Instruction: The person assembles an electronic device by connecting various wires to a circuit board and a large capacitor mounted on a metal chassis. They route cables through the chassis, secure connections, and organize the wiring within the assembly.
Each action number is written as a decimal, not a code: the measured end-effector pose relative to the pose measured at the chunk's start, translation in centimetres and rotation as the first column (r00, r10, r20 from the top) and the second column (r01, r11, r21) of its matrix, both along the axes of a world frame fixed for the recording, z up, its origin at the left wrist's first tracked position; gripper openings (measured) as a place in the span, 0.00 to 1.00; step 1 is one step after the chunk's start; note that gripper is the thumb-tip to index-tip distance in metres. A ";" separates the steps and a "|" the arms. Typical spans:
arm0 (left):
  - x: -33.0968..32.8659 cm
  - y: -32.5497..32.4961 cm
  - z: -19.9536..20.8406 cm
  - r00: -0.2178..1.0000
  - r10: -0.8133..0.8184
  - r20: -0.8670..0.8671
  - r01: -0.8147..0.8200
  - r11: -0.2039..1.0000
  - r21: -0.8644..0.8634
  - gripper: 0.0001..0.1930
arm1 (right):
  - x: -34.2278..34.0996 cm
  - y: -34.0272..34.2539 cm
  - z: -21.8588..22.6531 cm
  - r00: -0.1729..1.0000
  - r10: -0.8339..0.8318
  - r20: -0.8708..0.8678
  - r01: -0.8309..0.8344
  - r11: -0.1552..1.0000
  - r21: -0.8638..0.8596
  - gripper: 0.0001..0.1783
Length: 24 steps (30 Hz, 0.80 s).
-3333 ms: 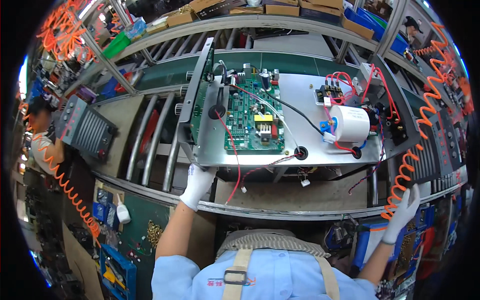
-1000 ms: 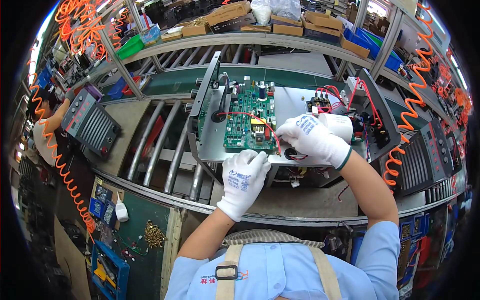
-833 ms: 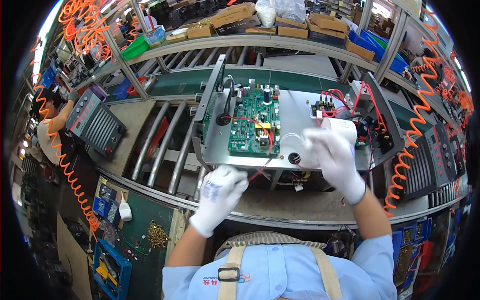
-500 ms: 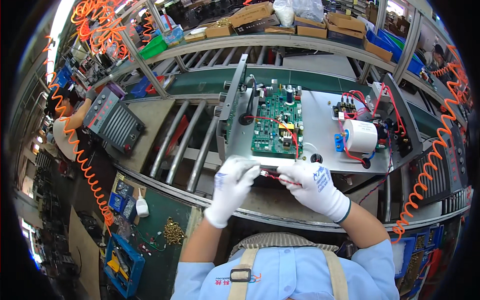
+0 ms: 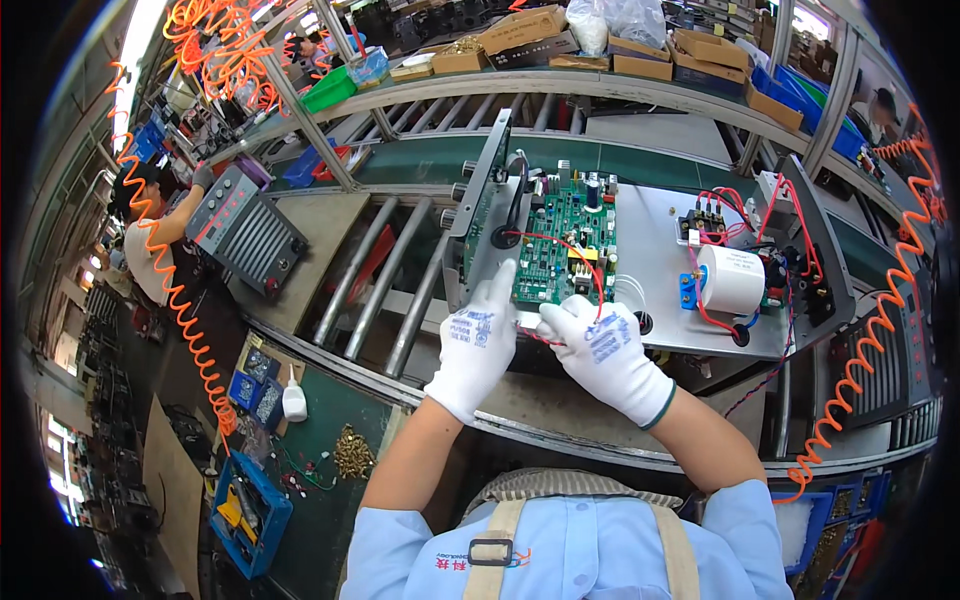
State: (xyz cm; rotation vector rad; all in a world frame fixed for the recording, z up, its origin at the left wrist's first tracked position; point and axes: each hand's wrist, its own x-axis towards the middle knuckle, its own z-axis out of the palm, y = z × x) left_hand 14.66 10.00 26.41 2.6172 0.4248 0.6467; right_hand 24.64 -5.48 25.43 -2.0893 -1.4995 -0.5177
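1. Closest to me on the left, a green counter [image 5: 335,410] carries a pile of small, shiny brass fittings [image 5: 352,453] and a hard-walled blue tray [image 5: 273,520].
2. My right hand [image 5: 610,360], in white fabric, has its fingers pinched on a thin dark-red wire [image 5: 540,338] at the front edge of the metal plate [image 5: 655,235]. I judge the wire light and limp; I'd hold it near its end and avoid tugging.
3. My left hand [image 5: 470,345], gloved alike, has its forefinger stretched over the plate's near left corner; I cannot tell whether the other fingers hold anything.
4. The open machine [image 5: 645,262] sits on the roller line [image 5: 422,305] just beyond. It looks heavy and stiff, its smooth plate perhaps slick under gloves; I'd grip beneath the plate's edges, clear of the parts.
5. On the plate, the green circuit board [image 5: 560,250] bristles with small upright parts and looks fragile. A flexible bright red wire [image 5: 598,280] arches over it; a smooth white cylinder [image 5: 733,279] lies to the right.
6. Farther off, a long shelf [image 5: 540,84] bears flat-sided cardboard boxes [image 5: 523,28].
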 end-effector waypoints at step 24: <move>-4.4 -1.2 2.4 1.000 0.001 0.026 0.020 0.598 -0.801 0.16 | -1.8 -6.4 -1.4 0.695 0.449 -0.562 -0.070 0.820 0.568 0.16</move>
